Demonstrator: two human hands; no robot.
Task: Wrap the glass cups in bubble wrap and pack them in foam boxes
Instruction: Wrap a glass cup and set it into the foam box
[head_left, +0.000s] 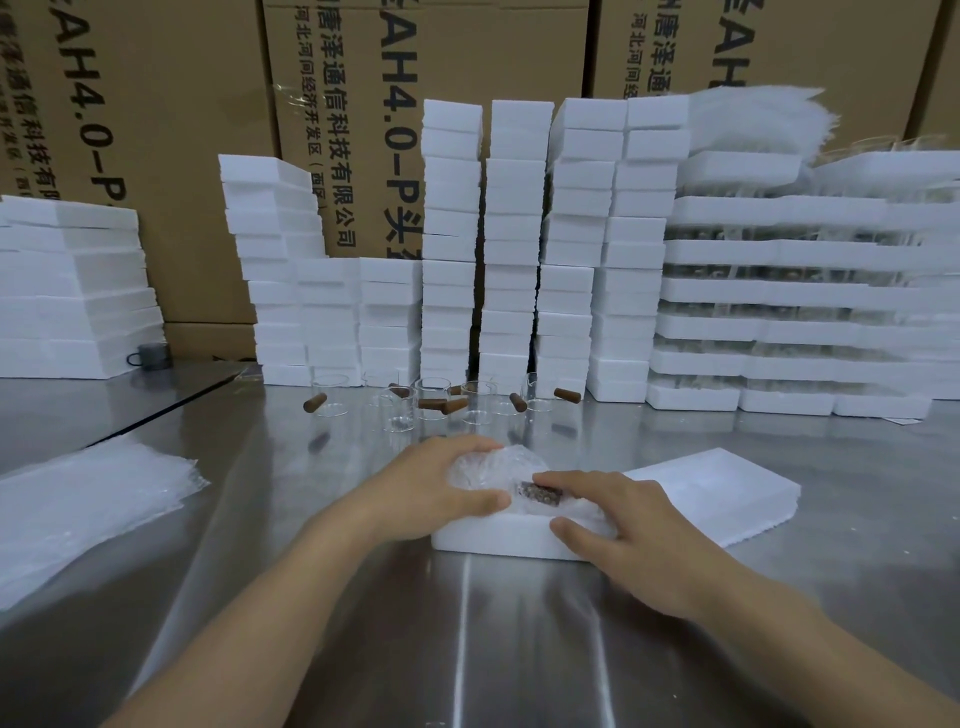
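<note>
A glass cup wrapped in bubble wrap (491, 470) lies in an open white foam box (493, 540) at the table's middle; its brown handle (540, 493) shows through the wrap. My left hand (441, 486) curls round the wrapped cup from the left. My right hand (618, 514) presses on the wrap and the box's right side, fingers spread. A foam lid (727, 493) lies just right of the box. Several bare glass cups (431, 402) with brown handles stand behind.
A pile of bubble wrap sheets (88, 499) lies at the left. Tall stacks of foam boxes (514, 249) line the back, with trays of glass cups (805, 306) at the right and cardboard cartons (156, 130) behind. A grey mug (153, 356) stands far left.
</note>
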